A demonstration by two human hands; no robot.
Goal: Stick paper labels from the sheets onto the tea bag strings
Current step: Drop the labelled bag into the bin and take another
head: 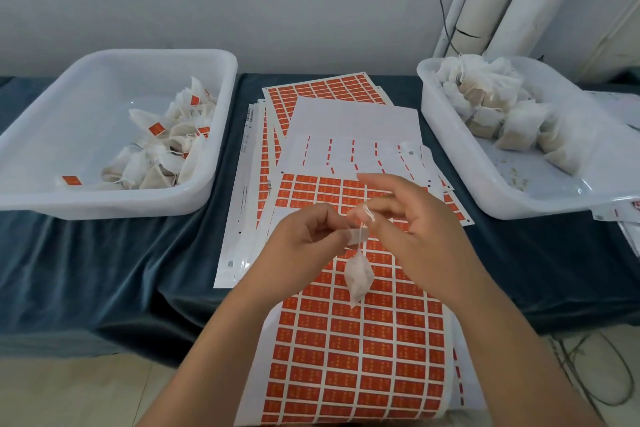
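A white tea bag [358, 277] hangs in the air over a sheet of orange labels [349, 357]. My right hand [420, 236] pinches the top of its string [367, 213], which loops over the fingertips. My left hand [304, 246] pinches a small paper label [356, 236], white side towards me, right against the string just above the bag. The label sheet runs from the table's middle down over its front edge. More label sheets [325, 90] and peeled white backing sheets [356, 128] lie fanned out behind my hands.
A white tray [114, 198] at the left holds several tea bags with orange labels. Another white tray [485, 180] at the right holds several unlabelled tea bags. A dark blue cloth [86, 270] covers the table. White pipes [491, 0] and a cable stand at the back right.
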